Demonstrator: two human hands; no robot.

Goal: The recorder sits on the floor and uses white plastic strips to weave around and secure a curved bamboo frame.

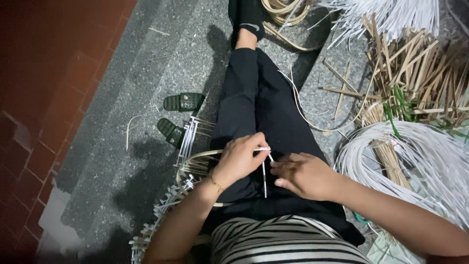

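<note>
- While the person sits on a grey speckled stone floor with legs in black trousers stretched forward, both hands meet over the lap, close together but not touching.
- Left hand: fingers closed, pinching a thin white strip at its upper end; a thin bracelet shows at the wrist.
- Right hand: fingers curled, fingertips at the same strip just beside the left thumb (whether it truly grips the strip I cannot tell).
- White strip: hangs down between the two hands, over the black trousers, with a short end bent sideways at the top.
- Half-woven basket frame: lies against the person's left thigh, under the left forearm, pale ribs with white weaving running down toward the lower edge.
- Coil of white strips: on the floor to the person's right, near the right forearm.
- Bundle of tan split cane sticks: beyond the coil, with green ties among them.
- Pair of dark green sandals: on the floor to the left of the legs.
- Red tiled wall: far left.
- No packages, labels or signs can be made out.
</note>
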